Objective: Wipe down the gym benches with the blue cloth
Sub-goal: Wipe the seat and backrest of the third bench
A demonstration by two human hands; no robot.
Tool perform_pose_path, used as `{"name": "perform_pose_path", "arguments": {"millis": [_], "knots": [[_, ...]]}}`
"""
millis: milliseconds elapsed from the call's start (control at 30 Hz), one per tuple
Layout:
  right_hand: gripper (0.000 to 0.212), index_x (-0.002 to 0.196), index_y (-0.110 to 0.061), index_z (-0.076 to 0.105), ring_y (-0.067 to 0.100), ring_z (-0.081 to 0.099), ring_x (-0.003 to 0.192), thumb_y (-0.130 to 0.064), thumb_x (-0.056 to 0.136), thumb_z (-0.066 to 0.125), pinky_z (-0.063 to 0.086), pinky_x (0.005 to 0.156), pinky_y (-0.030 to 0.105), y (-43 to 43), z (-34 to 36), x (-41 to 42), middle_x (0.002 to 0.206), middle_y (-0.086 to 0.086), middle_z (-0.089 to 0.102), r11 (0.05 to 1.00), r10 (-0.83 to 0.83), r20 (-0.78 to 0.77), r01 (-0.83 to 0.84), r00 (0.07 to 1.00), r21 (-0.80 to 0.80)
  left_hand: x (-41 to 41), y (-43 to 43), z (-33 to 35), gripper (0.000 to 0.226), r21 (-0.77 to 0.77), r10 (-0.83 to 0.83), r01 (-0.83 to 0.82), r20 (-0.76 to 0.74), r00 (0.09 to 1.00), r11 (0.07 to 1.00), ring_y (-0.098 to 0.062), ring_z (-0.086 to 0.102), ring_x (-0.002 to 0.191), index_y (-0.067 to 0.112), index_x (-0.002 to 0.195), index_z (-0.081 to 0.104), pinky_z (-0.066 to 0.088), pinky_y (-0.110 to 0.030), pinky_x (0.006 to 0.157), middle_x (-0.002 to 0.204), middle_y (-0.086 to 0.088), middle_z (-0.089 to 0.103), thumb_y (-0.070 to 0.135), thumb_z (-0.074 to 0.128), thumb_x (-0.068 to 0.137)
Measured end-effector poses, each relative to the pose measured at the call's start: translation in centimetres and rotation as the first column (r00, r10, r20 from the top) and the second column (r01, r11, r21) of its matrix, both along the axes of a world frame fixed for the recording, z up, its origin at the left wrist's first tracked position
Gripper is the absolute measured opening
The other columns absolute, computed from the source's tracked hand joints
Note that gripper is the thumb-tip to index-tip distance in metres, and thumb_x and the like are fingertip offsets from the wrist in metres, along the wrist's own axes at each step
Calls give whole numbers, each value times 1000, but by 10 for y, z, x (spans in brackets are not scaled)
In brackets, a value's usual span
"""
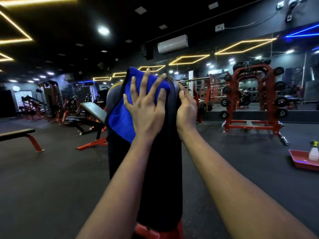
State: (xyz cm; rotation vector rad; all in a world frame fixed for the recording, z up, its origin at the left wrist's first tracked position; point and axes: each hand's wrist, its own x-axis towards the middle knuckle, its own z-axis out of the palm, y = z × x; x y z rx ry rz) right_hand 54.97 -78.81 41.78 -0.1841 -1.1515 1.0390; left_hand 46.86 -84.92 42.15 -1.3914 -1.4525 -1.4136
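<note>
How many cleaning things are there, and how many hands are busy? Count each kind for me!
Blue cloth: 1
Spray bottle: 1
Red tray: 1
Hands: 2 (left hand pressing the cloth flat, right hand gripping the edge of the bench pad)
Total: 5

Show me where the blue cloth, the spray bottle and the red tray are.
blue cloth (119, 121), head view, on its lower hanging fold.
spray bottle (313, 153), head view, on its white body.
red tray (299, 156), head view, on its bare left part.
</note>
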Motion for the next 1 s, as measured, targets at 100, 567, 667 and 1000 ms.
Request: {"name": "perform_pose_path", "arguments": {"millis": [100, 567, 667, 1000], "knots": [[36, 128, -9, 66, 6, 58, 122, -9, 103, 41, 45, 102, 16, -4, -2, 2, 128, -1, 67, 999, -32, 23, 31, 999, 7, -42, -6, 5, 43, -31, -44, 39, -214, 976, 999, -10, 7, 150, 51, 141, 42, 5, -54, 116, 159, 20, 22, 51, 31, 99], [33, 127, -12, 66, -11, 57, 108, -11, 103, 43, 43, 93, 7, -12, -2, 1, 108, -22, 64, 991, -136, 40, 136, 990, -16, -66, -3, 10, 47, -47, -8, -4, -256, 967, 999, -11, 11, 150, 52, 144, 35, 14, -56, 115, 160, 17, 21, 56, 33, 98], [35, 130, -11, 64, -11, 56, 108, -12, 104, 41, 41, 86, 1, -14, -3, 1, 115, -16, 65, 988, -155, 72, 155, 985, 5, -79, 2, 23, 46, -27, 4, -3, 55, 998, 1000, -11, 16, 147, 52, 141, 41, 12, -56, 113, 156, 17, 29, 59, 34, 96], [36, 131, -15, 64, 6, 54, 127, -19, 104, 41, 43, 108, 23, -16, -4, 0, 132, -6, 64, 981, -195, 105, 195, 975, 7, -44, -7, -13, 47, -59, 58, -40, 355, 933, 997, -20, 3, 151, 55, 146, 26, 7, -64, 112, 163, 17, 8, 55, 33, 100]]}}
